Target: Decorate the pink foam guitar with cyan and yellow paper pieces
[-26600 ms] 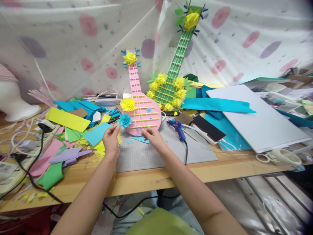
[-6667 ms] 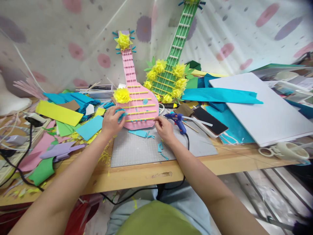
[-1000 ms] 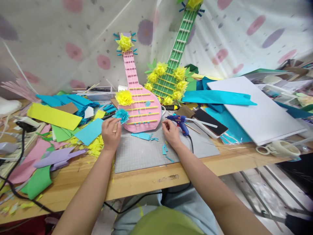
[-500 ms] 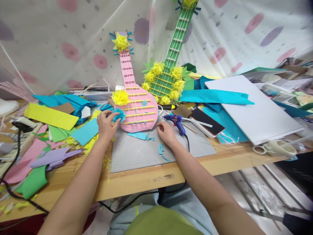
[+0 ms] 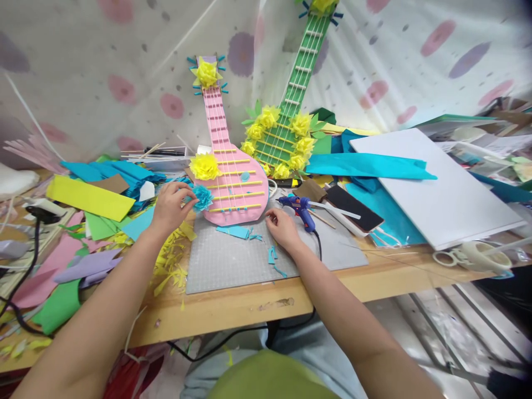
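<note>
A pink paper guitar (image 5: 253, 185) with yellow strips and white strings leans upright at the back of the grey cutting mat (image 5: 224, 260). At its lower left edge sits a ruffled blue paper flower (image 5: 203, 198), below a yellow paper flower (image 5: 205, 167). My left hand (image 5: 172, 206) is at the blue flower's left side, thumb and fingers slightly apart, fingertips by its petals. Close to the guitar's lower right edge, my right hand (image 5: 282, 226) rests on the mat with curled fingers and nothing visible in them. Just right of it lies a blue glue gun (image 5: 302, 209) with a glue stick.
Behind stands a green paper guitar (image 5: 297, 83) ringed with yellow flowers. Blue paper scraps (image 5: 236, 231) lie on the mat. Coloured paper (image 5: 91, 198) and yellow shreds cover the left side. A white board (image 5: 436, 194) and a tape roll (image 5: 477, 256) are at the right.
My left hand has drawn back slightly left from the blue flower, which stays at the pink guitar's edge. My right hand has hardly moved.
</note>
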Demonstrator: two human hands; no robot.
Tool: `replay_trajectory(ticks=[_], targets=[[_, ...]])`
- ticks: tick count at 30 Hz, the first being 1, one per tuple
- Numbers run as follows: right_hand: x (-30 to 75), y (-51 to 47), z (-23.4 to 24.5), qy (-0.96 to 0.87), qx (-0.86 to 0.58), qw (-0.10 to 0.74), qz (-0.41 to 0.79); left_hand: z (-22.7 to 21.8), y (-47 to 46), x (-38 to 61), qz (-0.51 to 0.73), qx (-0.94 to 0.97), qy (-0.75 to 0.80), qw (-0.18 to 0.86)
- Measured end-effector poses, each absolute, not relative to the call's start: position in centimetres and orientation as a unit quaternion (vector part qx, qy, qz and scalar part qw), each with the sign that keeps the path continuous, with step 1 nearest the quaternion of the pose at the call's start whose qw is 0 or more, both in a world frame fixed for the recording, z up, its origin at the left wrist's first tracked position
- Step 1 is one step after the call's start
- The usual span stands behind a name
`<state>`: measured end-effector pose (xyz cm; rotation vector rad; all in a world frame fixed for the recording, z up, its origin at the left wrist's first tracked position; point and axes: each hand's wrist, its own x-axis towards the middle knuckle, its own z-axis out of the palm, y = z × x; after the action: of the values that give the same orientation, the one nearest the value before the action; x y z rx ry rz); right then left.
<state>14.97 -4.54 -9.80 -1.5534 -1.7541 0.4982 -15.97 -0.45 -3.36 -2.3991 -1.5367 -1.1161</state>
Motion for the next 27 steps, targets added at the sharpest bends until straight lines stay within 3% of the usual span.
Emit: replay_trajectory(ticks=[3,8,13,22,27], targets=[[15.0,-4.5,-9.9,-0.68,-0.602,0.37,0.196,-3.2,-1.2,-15.3,-0.455,-0.718,-0.526,-0.033],[14.9,-4.5,-9.9,-0.683,-0.596,0.372,0.198,-2.6,-1.8,-14.3,-0.621,-0.523,-0.508,-0.288],[15.0,-4.6,-9.7,-0.683,-0.591,0.379,0.201,-0.8,-1.7,-14.9,-0.631,-0.426,-0.489,-0.426],[14.8,-4.7,-9.4,-0.692,-0.577,0.377,0.212,-2.9,-3.4,-19.0,-0.519,-0.498,-0.636,-0.278],[14.7,-4.8,-9.3,-0.695,-0.578,0.371,0.212,-3.5,-4.7,-21.7,-0.307,-0.623,-0.717,-0.053]])
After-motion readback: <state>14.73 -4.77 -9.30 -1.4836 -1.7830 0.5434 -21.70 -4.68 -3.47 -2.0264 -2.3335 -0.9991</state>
